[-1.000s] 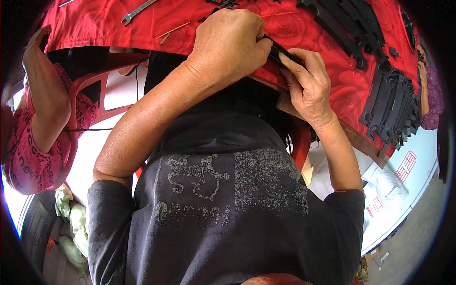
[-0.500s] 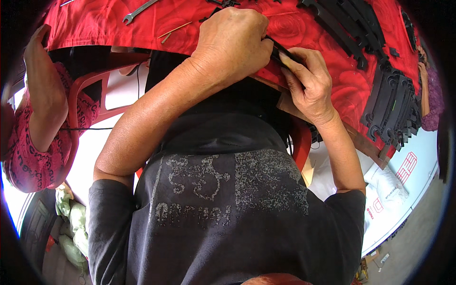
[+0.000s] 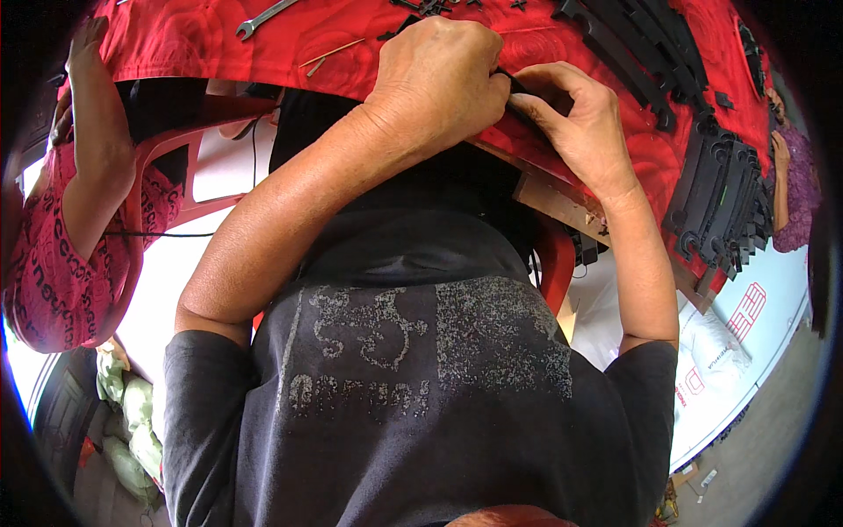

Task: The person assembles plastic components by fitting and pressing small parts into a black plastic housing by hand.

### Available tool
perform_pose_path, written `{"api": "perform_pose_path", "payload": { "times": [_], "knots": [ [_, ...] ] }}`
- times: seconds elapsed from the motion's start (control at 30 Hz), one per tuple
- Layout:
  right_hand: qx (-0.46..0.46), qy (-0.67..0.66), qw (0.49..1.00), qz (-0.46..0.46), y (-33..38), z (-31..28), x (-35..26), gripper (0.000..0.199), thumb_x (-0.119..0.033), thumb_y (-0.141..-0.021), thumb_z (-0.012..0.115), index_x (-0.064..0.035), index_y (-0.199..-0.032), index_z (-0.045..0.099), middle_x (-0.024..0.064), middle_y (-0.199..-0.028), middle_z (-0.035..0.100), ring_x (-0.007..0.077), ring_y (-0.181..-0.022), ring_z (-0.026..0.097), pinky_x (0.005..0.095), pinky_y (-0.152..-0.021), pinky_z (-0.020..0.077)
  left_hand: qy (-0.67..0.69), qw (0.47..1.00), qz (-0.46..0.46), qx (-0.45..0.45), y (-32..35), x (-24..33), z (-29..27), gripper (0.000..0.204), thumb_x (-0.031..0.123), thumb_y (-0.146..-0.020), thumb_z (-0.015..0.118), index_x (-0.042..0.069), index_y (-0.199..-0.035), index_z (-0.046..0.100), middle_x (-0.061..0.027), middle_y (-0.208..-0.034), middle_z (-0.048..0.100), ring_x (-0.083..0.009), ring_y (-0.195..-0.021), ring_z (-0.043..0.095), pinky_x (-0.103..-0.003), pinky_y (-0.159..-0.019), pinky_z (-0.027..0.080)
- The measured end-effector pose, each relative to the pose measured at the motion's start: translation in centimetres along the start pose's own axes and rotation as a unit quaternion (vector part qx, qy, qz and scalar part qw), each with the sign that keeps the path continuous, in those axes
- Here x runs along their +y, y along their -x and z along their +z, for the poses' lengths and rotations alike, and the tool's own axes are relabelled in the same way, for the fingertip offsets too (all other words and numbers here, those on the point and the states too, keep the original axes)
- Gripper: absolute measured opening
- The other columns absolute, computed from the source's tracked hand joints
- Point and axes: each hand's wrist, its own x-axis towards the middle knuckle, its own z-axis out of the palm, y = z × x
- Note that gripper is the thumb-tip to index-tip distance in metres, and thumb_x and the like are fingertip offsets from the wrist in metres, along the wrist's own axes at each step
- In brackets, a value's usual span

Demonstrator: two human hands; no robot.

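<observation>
Observation, standing beside the bench. Landmark: the red rose-patterned cloth (image 3: 632, 154) covering the table.

Both of the person's hands meet at the near edge of the cloth. The left hand (image 3: 443, 75) is curled into a loose fist, knuckles up, fingers folded down onto a small black plastic part (image 3: 518, 95). The right hand (image 3: 580, 123) pinches the same part from the other side, thumb and forefinger closed on it. Most of the part is hidden under the fingers; its shape cannot be told. It sits right at the cloth's near edge, over the person's lap.

Elsewhere on the cloth: a wrench (image 3: 263, 16) at the far left, a thin stick (image 3: 329, 54) just nearer than it, long black strips (image 3: 632, 44) at the far right, and a stack of black moulded pieces (image 3: 724, 206) at the right edge. A second person in a pink patterned sleeve (image 3: 53, 263) sits left of the cloth.

Risk, my judgement: the part is held at the very edge, so a slip of either pinch would likely drop it off the cloth into the lap or to the floor. Uneven pressure from the two hands could bend or snap it.
</observation>
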Motion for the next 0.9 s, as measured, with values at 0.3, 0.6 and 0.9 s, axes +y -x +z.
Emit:
{"api": "perform_pose_path", "payload": {
  "times": [0.3,0.6,0.9],
  "knots": [
    [-0.118,0.086,0.989,0.010,-1.7,-0.9,-0.4,0.023,-0.019,-0.090,0.071,0.0021,-0.099,0.069,0.0173,-0.094,0.070,0.0304,-0.086,0.070,0.0399,-0.077,0.0539,-0.001,1.000,-0.003,-0.009,-0.1,-0.3,0.2,0.018,0.020,-0.078,0.067,0.003,-0.080,0.073,-0.0202,-0.076,0.070,-0.0399,-0.079,0.071,-0.051,-0.071,0.058],
    [-0.088,0.067,0.994,-0.021,-0.6,-0.5,0.5,0.022,-0.015,-0.091,0.069,0.0017,-0.104,0.065,0.0168,-0.097,0.066,0.0314,-0.087,0.068,0.0400,-0.077,0.0531,0.000,1.000,0.001,-0.030,0.0,-0.2,-0.3,0.018,0.020,-0.079,0.066,0.002,-0.077,0.070,-0.0191,-0.074,0.069,-0.0395,-0.077,0.071,-0.051,-0.071,0.057],
    [-0.085,0.068,0.994,0.002,-1.1,-0.6,-0.1,0.026,-0.019,-0.088,0.075,0.0013,-0.099,0.063,0.0144,-0.089,0.064,0.0291,-0.076,0.064,0.0397,-0.071,0.0507,-0.008,0.999,0.003,-0.031,0.1,0.0,-0.3,0.019,0.021,-0.080,0.066,0.003,-0.077,0.070,-0.0193,-0.073,0.069,-0.0398,-0.076,0.070,-0.050,-0.070,0.057]
  ]
}}
